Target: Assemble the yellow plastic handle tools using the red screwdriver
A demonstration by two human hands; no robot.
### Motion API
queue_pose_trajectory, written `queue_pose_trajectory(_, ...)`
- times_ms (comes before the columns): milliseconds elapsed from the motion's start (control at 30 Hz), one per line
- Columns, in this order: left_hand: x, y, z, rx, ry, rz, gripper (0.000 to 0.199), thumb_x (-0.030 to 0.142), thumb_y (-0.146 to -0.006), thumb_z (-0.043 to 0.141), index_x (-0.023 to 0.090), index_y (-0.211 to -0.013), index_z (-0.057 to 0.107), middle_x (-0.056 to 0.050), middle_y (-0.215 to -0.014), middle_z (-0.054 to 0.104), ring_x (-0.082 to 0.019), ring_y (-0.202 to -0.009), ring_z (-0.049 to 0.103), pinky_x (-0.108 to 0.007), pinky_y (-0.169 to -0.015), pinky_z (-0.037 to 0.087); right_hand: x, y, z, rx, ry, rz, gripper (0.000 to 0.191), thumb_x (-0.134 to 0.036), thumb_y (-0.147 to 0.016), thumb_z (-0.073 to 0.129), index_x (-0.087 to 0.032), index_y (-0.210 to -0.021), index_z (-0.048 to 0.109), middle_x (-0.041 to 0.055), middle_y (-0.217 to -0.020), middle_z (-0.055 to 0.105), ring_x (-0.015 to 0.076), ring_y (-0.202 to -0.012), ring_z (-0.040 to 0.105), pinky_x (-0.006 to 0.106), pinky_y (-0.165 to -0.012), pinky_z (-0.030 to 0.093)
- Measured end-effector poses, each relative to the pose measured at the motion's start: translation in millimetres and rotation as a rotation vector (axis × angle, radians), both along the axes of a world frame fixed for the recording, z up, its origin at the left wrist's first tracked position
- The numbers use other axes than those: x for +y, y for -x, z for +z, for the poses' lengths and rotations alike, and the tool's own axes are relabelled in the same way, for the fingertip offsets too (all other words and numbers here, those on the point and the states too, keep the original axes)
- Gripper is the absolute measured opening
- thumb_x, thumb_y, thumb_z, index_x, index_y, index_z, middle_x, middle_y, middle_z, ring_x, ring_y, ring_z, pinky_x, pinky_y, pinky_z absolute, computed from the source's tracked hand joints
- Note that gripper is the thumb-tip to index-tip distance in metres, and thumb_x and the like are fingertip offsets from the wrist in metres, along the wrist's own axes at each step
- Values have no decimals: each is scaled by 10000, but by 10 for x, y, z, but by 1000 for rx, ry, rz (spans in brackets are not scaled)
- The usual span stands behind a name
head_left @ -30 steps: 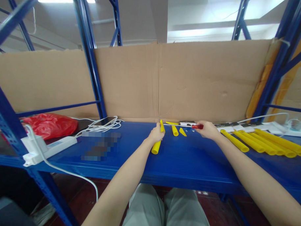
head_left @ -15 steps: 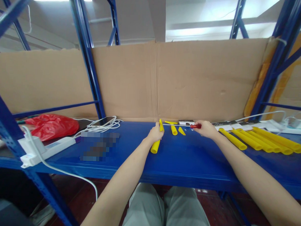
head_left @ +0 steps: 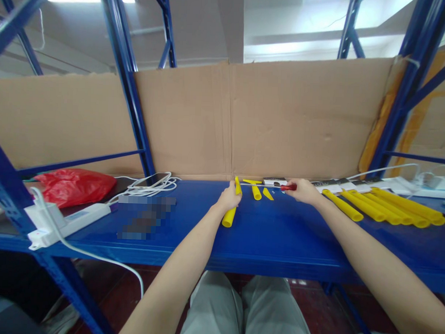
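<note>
My left hand (head_left: 229, 196) is closed around a yellow tube (head_left: 229, 217), which stands out above and below the fingers. In my right hand (head_left: 301, 190) is the red handle of a screwdriver (head_left: 288, 187); its thin metal shaft points left and reaches the upper part of the held tube. Just behind the shaft lies a small white and black item (head_left: 275, 181). Between my hands, a short yellow piece (head_left: 256, 192) and a pointed yellow piece (head_left: 268, 193) rest on the blue shelf (head_left: 271, 237), with some tiny parts beside them.
Several yellow tubes (head_left: 399, 208) lie at the right, in front of white and black packets. On the left are a red plastic bag (head_left: 76, 187), a white power strip (head_left: 74, 222) and coiled white cable (head_left: 149, 186). Cardboard (head_left: 180, 121) stands behind.
The view has shifted very slightly. Both hands keep their hold, with no clear movement of the tube or the screwdriver.
</note>
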State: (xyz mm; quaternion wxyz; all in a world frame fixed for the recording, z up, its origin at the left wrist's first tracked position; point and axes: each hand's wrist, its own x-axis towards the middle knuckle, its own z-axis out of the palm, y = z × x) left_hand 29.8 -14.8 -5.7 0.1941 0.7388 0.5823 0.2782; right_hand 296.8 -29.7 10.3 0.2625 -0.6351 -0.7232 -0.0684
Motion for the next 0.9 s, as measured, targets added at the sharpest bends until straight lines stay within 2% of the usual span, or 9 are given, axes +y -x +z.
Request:
queue_pose_trajectory(200, -22, -7, 16, -27, 16, 10, 453, 170, -847, 503, 153, -1265, 329, -117, -955, 690, -159, -619, 670, -224, -558, 484, 19, -20, -16, -4, -5, -6, 134, -276, -720, 596, -203, -797, 679, 59, -826, 729, 209, -770, 662, 254, -621, 435)
queue_pose_trajectory(400, -40, -1, 28, -39, 19, 0, 450, 154, -845, 486, 143, -1267, 331, -133, -952, 691, -173, -624, 675, -236, -563, 494, 27, -52, -36, 34, 7, -4, 150, -285, -728, 573, -215, -805, 681, 24, -665, 691, 187, -653, 642, 253, -558, 423)
queue_pose_trajectory(533, -41, 0, 30, -30, 19, -5, 457, 159, -848, 485, 136, -1276, 324, -141, -948, 693, -185, -640, 679, -250, -577, 500, 31, -56, -41, 35, -18, 13, 146, -273, -726, 573, -226, -807, 685, 11, -633, 677, 179, -629, 638, 249, -547, 423)
queue_pose_trajectory(900, -9, 1, 1, -20, 0, -21, 459, 166, -854, 489, 127, -1278, 316, -162, -973, 691, -189, -640, 680, -253, -578, 491, 5, -11, -11, 7, -6, -18, 131, -275, -727, 587, -204, -800, 670, 56, -806, 722, 201, -749, 659, 257, -637, 446)
